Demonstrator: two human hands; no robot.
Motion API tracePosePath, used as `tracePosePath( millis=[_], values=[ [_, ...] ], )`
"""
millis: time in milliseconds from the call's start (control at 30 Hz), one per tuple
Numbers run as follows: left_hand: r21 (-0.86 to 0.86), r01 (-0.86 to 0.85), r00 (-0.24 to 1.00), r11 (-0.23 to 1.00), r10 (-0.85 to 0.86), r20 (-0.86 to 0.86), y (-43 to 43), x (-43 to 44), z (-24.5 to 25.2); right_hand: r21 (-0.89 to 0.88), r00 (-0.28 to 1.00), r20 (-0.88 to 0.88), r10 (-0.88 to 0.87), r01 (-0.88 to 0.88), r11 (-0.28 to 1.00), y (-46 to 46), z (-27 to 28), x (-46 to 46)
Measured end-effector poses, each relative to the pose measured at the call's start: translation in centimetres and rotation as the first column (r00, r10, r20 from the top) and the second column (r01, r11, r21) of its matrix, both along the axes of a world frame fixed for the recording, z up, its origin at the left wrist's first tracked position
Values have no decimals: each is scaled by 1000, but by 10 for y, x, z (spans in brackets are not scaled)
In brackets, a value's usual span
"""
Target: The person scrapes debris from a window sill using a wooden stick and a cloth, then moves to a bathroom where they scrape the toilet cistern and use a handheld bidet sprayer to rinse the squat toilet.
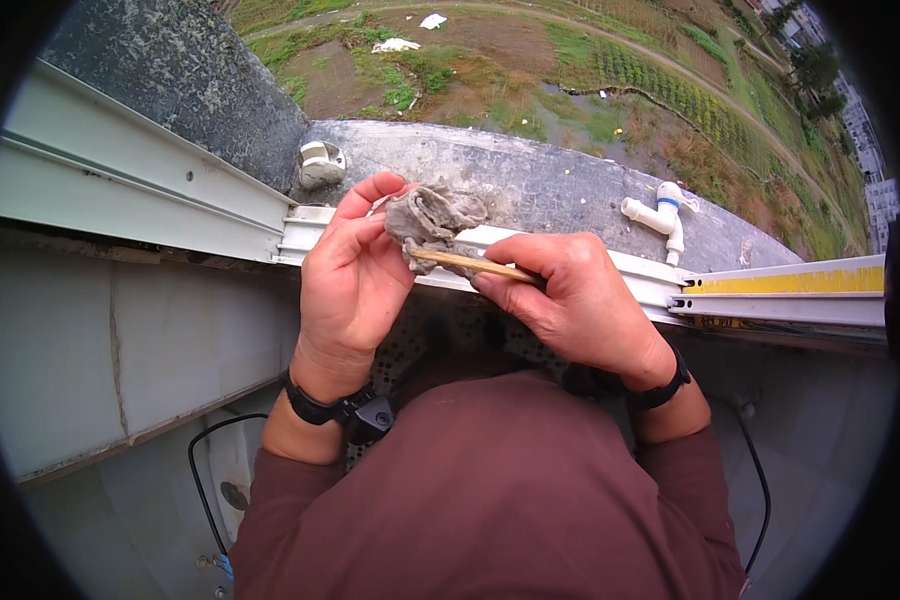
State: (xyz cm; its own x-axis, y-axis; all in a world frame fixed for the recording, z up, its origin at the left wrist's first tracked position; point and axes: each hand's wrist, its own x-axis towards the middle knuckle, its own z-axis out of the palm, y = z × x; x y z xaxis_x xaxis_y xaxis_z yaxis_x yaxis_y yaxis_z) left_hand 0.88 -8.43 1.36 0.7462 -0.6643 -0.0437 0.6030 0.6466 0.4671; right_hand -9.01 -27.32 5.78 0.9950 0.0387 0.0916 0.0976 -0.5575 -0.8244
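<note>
In front of my chest, over the white window track (637,281), a crumpled grey rag (431,214) is held up. My left hand (356,281) has its thumb and fingertips on the rag's left side, the palm turned towards me. A flat wooden stick (469,261) runs from my right hand (570,296) to the rag, its left end lying against the lower folds. My right thumb and index finger pinch the stick near its dark right end. Whether the rag is wrapped around the stick cannot be told.
Beyond the track lies a grey stone ledge (510,161) above a steep drop to fields. A white plastic fitting (322,165) stands at its left, a white pipe joint (666,217) at its right. Pale window frames (150,169) flank both sides. Black cables (195,457) hang below.
</note>
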Motion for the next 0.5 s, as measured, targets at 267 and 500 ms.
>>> tracePosePath(
  millis=[267, 500],
  values=[
    [502, -4, 834, 865, -275, 479, -39, -21, 12, -171, 979, -50, -200, 189, 967, -34, 8, -29],
    [469, -540, 114, 699, -491, 863, -81, -32, 3, -274, 895, 0, -446, 429, 861, -57, -17, -61]
  ],
)
